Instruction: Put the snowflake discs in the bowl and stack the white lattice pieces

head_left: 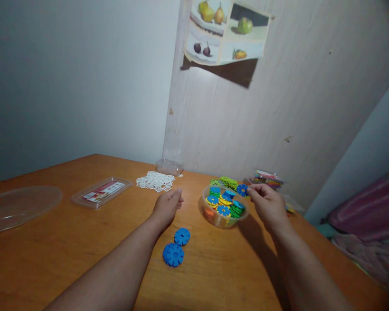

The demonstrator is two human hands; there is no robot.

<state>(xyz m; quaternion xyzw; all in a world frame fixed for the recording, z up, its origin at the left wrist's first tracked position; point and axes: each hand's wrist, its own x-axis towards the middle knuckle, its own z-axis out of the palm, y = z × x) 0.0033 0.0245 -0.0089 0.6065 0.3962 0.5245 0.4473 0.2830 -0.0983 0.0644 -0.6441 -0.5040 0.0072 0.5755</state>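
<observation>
One blue disc pinched over the bowl

Blue and round, with notches cut around its edge, the disc (242, 190) is sitting between the thumb and fingertips of the right hand (268, 205), which is pinching it by one side. It is hanging just above the far rim of the bowl (214, 221), a clear tub holding blue, yellow and green pieces. Two loose discs (182, 236) are lying on the table (52, 259) near the left hand (167, 206), which is resting slack, gripping nothing.
</observation>
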